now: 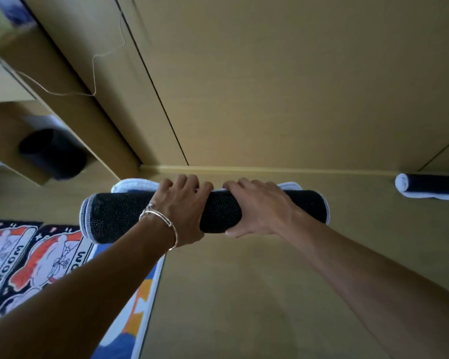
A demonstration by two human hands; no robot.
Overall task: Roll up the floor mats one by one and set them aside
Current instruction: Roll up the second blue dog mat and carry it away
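Head view: rolled mat, black dotted backing outward, dead centre, clamped by both my hands. Left hand wraps its middle, bracelet on wrist; right hand grips just beside, thumb under. Second rolled mat at 3 o'clock by wall. Flat printed mats at 8 o'clock

Tan floor meets tan cabinet doors under dim light.

rolled mat: black dotted backing out, horizontal | second roll: by wall | flat mats: apparently unrolled
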